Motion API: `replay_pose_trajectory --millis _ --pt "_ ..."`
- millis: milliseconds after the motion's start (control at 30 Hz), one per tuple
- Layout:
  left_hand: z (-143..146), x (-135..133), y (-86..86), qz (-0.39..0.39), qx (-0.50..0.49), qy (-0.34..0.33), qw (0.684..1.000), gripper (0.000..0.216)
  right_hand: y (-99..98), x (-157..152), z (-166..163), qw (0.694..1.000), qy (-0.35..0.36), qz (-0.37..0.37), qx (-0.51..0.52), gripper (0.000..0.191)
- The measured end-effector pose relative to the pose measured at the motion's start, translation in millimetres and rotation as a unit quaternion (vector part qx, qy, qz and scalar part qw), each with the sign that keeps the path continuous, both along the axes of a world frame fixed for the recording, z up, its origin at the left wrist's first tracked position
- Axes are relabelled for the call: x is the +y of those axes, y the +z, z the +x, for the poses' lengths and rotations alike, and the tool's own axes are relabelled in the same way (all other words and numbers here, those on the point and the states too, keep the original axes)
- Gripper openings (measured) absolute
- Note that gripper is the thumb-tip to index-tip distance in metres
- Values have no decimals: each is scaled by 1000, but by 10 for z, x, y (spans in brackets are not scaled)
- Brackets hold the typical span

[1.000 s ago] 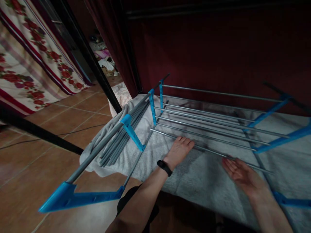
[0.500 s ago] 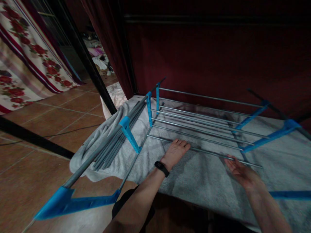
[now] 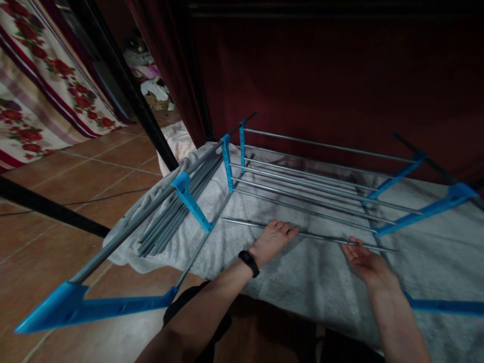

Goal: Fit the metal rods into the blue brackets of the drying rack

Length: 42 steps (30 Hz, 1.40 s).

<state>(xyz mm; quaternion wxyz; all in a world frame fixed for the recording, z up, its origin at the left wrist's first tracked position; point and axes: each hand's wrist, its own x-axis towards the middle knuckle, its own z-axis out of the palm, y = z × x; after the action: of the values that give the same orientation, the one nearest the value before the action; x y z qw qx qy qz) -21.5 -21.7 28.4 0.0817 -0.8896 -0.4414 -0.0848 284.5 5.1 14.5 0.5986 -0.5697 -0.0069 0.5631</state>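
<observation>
Thin grey metal rod (image 3: 321,237) lies across pale grey terry towel (image 3: 302,287), just in front of blue-jointed grey drying rack (image 3: 191,201). Left hand (image 3: 273,237), black wristband (image 3: 248,263), flat palm-down over rod, fingers unclenched. Right hand (image 3: 365,261) palm-up, fingertips at rod; pinched or loose, cannot tell.

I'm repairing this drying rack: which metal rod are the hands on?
The front rod, nearest the person: the left hand and right hand both touch it. The other rods lie farther back, between the blue brackets, untouched.
</observation>
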Motion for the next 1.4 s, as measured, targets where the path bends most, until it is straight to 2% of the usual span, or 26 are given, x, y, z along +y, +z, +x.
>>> replay_pose_trajectory --millis 233,433,567,833,1033,1300,1400 --pt "44 -10 -36 -4 -8 0 1000 53 31 19 36 1000 -10 -4 2 31" --pt "29 16 -7 -14 -27 14 999 58 70 58 -19 999 -22 26 13 23" --pt "12 28 32 -23 -34 22 999 58 71 86 -53 999 -20 27 12 24" --pt "-67 65 169 -18 -47 29 998 55 83 79 68 997 -63 46 17 23" --pt "-97 108 145 1 -72 -1 997 53 49 76 40 994 -62 86 24 23" --pt "-107 177 73 5 -88 -3 996 39 30 80 -144 990 -3 133 36 17" --pt "-161 228 107 20 -78 4 997 36 40 77 -156 989 -13 139 55 15"
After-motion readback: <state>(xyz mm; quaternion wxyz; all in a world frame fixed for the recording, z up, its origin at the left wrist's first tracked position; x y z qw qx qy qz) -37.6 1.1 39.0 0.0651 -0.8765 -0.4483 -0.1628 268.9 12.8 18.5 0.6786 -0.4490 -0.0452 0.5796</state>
